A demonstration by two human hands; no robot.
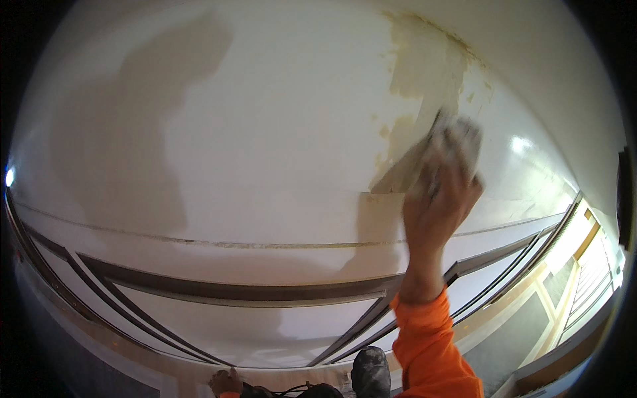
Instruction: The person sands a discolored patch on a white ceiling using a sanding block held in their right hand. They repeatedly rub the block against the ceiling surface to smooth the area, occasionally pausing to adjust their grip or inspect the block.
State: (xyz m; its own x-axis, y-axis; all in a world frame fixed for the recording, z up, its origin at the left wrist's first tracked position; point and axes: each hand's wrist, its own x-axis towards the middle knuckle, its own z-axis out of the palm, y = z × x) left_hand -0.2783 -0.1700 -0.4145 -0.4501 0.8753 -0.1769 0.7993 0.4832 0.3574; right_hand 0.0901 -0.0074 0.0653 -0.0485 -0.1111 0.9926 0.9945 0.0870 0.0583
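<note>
Light (9, 176) glows at the far left rim. Next to it a broad, soft shadow (126, 126) falls across the pale wall (285, 113), rounded at its upper right end. Lower down, a thin rough seam (285, 245) crosses the wall from left to right, bending with the view, and under it dark strips of trim (239, 290) make long frames on the wall's lower part.

At the bottom edge, left of the middle, is the left hand (226, 383), small, low and partly cut off. It is near the foot of the wall; I cannot tell whether its fingers are apart, together or holding something. To its right lie a thin black cord (292, 389) and a scuffed dark shoe (372, 373).

Right of the middle, an uneven tan patch (431, 69) runs down from the top of the wall, ragged along its left side. The right hand (443, 192) is raised in front of its lower part, fingers clamped around a greyish tool (470, 136). Both are blurred, so the tool's exact shape and its contact with the wall are unclear. An orange sleeve (431, 338) covers the forearm below.

Farther right, a bright glare (521, 144) shines on the wall, with grey floor (521, 325) at the lower right.
</note>
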